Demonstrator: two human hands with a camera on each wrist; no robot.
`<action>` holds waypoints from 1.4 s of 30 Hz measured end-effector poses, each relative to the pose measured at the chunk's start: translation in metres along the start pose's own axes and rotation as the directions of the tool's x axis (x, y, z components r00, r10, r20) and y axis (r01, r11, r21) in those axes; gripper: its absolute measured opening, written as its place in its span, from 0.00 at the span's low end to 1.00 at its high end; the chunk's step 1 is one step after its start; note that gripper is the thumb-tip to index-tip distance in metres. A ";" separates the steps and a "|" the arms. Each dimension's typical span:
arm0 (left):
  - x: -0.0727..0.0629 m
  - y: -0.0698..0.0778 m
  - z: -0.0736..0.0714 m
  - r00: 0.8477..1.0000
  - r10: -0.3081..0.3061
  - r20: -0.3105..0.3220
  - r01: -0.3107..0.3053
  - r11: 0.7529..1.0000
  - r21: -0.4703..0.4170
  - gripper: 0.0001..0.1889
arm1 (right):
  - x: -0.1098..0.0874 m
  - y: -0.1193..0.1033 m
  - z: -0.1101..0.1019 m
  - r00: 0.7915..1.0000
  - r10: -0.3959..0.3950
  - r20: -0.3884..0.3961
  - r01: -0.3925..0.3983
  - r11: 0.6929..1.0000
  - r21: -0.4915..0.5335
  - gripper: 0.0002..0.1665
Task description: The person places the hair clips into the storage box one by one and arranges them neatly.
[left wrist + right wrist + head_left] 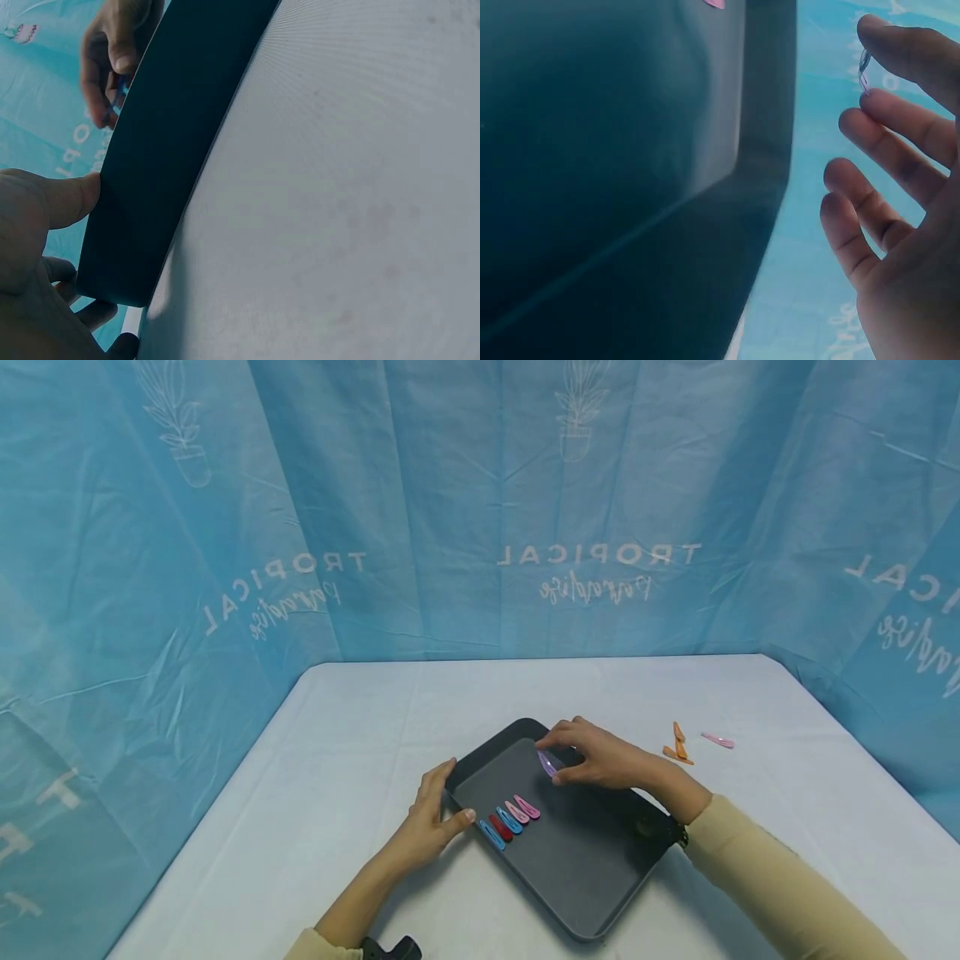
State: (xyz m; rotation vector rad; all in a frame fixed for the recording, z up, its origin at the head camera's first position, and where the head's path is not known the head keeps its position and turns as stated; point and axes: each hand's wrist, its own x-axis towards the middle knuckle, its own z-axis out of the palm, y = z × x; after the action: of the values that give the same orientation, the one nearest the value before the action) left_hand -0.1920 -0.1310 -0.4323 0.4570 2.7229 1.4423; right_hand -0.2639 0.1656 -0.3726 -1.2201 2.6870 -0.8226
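Note:
My right hand (pixel 600 757) pinches a purple snap hair clip (pixel 547 763) between thumb and fingers, above the far part of a dark grey tray (pixel 577 860). In the right wrist view the hair clip (pixel 865 71) spans from thumb tip to index fingertip, the other fingers loosely bent. My left hand (pixel 431 822) grips the tray's left corner, thumb at the near rim and fingers around the outside. Near that thumb, several snap hair clips lie in a row inside: a blue clip (pixel 492 835), a red clip (pixel 500 827), another blue clip (pixel 509 821) and pink clips (pixel 527 807).
Right of the tray, orange hair clips (pixel 678 750) lie close together on the white tablecloth (pixel 360 735), with a pink hair clip (pixel 717 740) beside them. A blue printed curtain (pixel 450 510) surrounds the table's back and sides.

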 end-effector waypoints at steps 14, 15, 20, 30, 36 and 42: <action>0.000 0.000 0.000 1.000 0.008 0.000 -0.008 1.000 -0.017 0.41 | 0.012 0.004 0.021 0.992 0.014 0.129 -0.010 0.999 -0.035 0.27; 0.000 0.000 0.001 1.000 0.003 0.001 -0.003 1.000 -0.021 0.41 | 0.012 0.004 0.022 0.990 0.016 0.137 -0.011 0.999 -0.037 0.27; 0.001 0.000 0.001 1.000 0.002 -0.002 -0.002 1.000 -0.021 0.41 | 0.013 0.004 0.027 0.986 0.009 0.165 -0.001 0.999 -0.052 0.26; 0.001 -0.001 0.001 1.000 -0.001 0.001 0.001 1.000 -0.029 0.41 | 0.014 0.006 0.034 0.980 0.024 0.200 -0.012 0.998 -0.063 0.27; 0.001 -0.001 0.001 1.000 -0.003 0.000 0.003 1.000 -0.017 0.41 | 0.013 0.011 0.039 0.979 0.032 0.201 -0.012 0.995 -0.101 0.27; 0.000 0.000 0.001 1.000 -0.003 0.001 0.003 1.000 -0.013 0.41 | 0.013 0.010 0.041 0.979 0.040 0.202 -0.015 0.992 -0.127 0.27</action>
State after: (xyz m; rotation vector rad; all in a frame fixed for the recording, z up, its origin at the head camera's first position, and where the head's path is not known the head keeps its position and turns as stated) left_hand -0.1922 -0.1303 -0.4323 0.4519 2.7104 1.4585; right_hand -0.2673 0.1437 -0.4107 -1.2153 2.6142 -0.5008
